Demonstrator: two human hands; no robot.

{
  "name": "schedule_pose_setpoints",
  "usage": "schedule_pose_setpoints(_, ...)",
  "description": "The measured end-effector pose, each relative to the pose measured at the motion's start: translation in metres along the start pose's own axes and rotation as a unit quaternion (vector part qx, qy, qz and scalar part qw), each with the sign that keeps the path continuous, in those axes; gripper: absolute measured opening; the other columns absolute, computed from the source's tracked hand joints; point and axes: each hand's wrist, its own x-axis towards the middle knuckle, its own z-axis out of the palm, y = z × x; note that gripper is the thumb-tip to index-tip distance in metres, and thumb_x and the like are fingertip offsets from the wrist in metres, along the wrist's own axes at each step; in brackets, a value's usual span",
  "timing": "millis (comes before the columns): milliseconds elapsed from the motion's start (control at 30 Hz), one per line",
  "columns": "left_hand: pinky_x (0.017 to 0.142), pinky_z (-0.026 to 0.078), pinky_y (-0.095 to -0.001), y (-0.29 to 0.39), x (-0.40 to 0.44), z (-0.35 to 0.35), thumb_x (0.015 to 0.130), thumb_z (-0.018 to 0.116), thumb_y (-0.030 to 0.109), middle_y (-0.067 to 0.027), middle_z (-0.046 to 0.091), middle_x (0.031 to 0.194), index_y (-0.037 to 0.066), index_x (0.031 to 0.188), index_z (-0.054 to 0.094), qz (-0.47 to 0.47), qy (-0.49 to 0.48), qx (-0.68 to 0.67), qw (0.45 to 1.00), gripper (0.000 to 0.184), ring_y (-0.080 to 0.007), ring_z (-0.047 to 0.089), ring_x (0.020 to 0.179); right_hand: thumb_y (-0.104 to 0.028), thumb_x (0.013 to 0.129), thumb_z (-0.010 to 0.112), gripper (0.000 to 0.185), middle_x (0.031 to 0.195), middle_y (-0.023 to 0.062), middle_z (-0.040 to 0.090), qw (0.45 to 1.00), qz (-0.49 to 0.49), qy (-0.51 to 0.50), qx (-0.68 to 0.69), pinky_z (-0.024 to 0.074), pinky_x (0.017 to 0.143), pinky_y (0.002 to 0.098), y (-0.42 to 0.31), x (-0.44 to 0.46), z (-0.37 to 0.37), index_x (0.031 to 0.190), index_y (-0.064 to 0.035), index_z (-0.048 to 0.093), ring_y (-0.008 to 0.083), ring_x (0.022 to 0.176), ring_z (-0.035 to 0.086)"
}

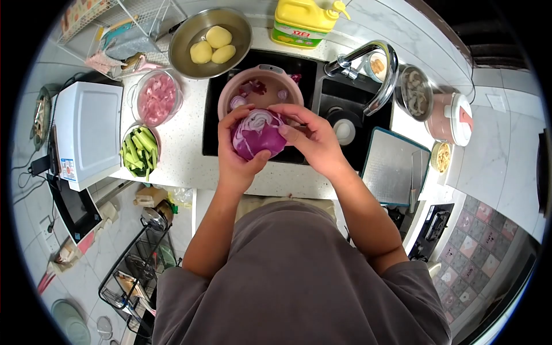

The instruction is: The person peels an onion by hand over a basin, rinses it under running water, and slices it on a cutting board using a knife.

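Observation:
A purple onion (pixel 260 138) with a cut, ringed face is held up near the sink's front edge. My left hand (pixel 237 155) wraps round its left side, thumb underneath. My right hand (pixel 313 138) has its fingertips on the onion's upper right side, thumb on the skin. Just beyond the hands, a pink basin (pixel 229 92) sits in the black sink (pixel 214 129). Onion scraps (pixel 253 87) and dark peel lie inside it. My right fingers partly cover the basin's near side.
Peeled potatoes (pixel 218 37) fill part of a steel bowl (pixel 183 46). Left are raw meat (pixel 156 98) and cut green vegetables (pixel 139 150). A faucet (pixel 391 75) arches over the sink's right. A cutting board (pixel 391 167) and knife (pixel 415 178) lie right. A yellow detergent jug (pixel 302 23) stands behind.

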Motion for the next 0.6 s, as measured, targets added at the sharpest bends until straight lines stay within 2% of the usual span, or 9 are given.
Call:
schedule_pose_setpoints(33,0.111,0.042,-0.0395,0.0,0.001,0.0,0.075,0.085,0.025,-0.0177,0.048,0.144,0.005,0.137,0.044,0.0,0.0,0.0,1.0,0.078,-0.0274,0.051,0.13,-0.002,0.099,0.059,0.037,0.114,0.0063,0.069,1.0,0.0,0.0,0.0,0.0572,0.074,0.0271,0.0,-0.001,0.0,0.135,-0.0051,0.062,0.0116,0.089,0.068)
schedule_pose_setpoints(100,0.111,0.041,-0.0394,0.0,0.001,-0.001,0.074,0.087,0.026,-0.0177,0.049,0.144,0.005,0.137,0.044,-0.005,0.003,0.002,1.0,0.079,-0.0275,0.051,0.13,-0.008,0.102,0.06,0.031,0.106,0.0078,0.073,0.992,-0.056,0.011,-0.111,0.057,0.075,0.0285,0.004,-0.002,0.001,0.132,-0.0047,0.064,0.0124,0.084,0.069)
schedule_pose_setpoints(233,0.111,0.041,-0.0394,0.001,0.002,-0.001,0.073,0.088,0.027,-0.0174,0.048,0.143,0.005,0.136,0.045,-0.002,0.002,-0.008,1.0,0.079,-0.0275,0.051,0.129,-0.007,0.102,0.058,0.027,0.099,0.0106,0.075,0.97,-0.137,0.048,-0.195,0.0566,0.076,0.0289,0.012,0.001,0.001,0.128,-0.0044,0.066,0.0146,0.082,0.07)
schedule_pose_setpoints(300,0.111,0.041,-0.0392,0.002,0.002,-0.001,0.072,0.088,0.027,-0.0169,0.047,0.143,0.005,0.135,0.045,-0.004,-0.002,0.0,1.0,0.08,-0.0272,0.052,0.129,-0.005,0.102,0.057,0.025,0.098,0.014,0.074,0.94,-0.169,0.062,-0.289,0.0564,0.076,0.029,0.008,0.001,0.002,0.125,-0.0041,0.066,0.0177,0.083,0.072)
schedule_pose_setpoints(333,0.111,0.041,-0.0392,0.003,0.002,0.0,0.072,0.088,0.027,-0.0169,0.047,0.143,0.005,0.135,0.045,-0.004,-0.002,0.0,1.0,0.08,-0.0272,0.052,0.129,-0.005,0.102,0.057,0.025,0.098,0.014,0.074,0.94,-0.168,0.063,-0.289,0.0564,0.076,0.029,0.008,0.001,0.002,0.125,-0.0041,0.066,0.0177,0.083,0.072)
schedule_pose_setpoints(400,0.111,0.04,-0.0392,0.004,0.003,0.0,0.071,0.089,0.027,-0.0168,0.046,0.143,0.005,0.136,0.044,-0.002,-0.01,-0.007,1.0,0.082,-0.0271,0.051,0.129,-0.004,0.102,0.056,0.024,0.102,0.0117,0.074,0.966,-0.082,0.081,-0.231,0.0549,0.083,0.0284,0.008,0.003,0.003,0.123,-0.0032,0.066,0.0163,0.091,0.071)
schedule_pose_setpoints(433,0.111,0.04,-0.0392,0.003,0.004,-0.001,0.071,0.089,0.027,-0.0168,0.046,0.143,0.005,0.136,0.044,-0.001,-0.009,-0.007,1.0,0.082,-0.0271,0.051,0.129,-0.004,0.102,0.056,0.024,0.102,0.0117,0.074,0.966,-0.082,0.081,-0.231,0.0549,0.083,0.0284,0.009,0.005,0.004,0.123,-0.0032,0.066,0.0163,0.091,0.071)
schedule_pose_setpoints(500,0.113,0.039,-0.0395,0.0,0.006,-0.004,0.07,0.09,0.027,-0.0166,0.043,0.145,0.006,0.138,0.042,0.01,-0.015,-0.022,1.0,0.086,-0.0274,0.048,0.132,-0.001,0.1,0.055,0.028,0.108,0.0096,0.074,0.987,-0.097,0.083,-0.094,0.0519,0.092,0.0276,0.012,0.01,0.005,0.126,-0.0026,0.065,0.0141,0.1,0.067)
schedule_pose_setpoints(600,0.114,0.037,-0.0395,0.0,0.009,-0.008,0.068,0.091,0.026,-0.0155,0.041,0.146,0.006,0.14,0.039,0.024,-0.042,0.004,0.999,0.091,-0.0274,0.045,0.134,0.004,0.098,0.052,0.032,0.113,0.0081,0.072,0.993,-0.052,0.03,-0.099,0.0485,0.098,0.0269,0.004,0.013,-0.003,0.126,-0.0012,0.066,0.0126,0.107,0.064)
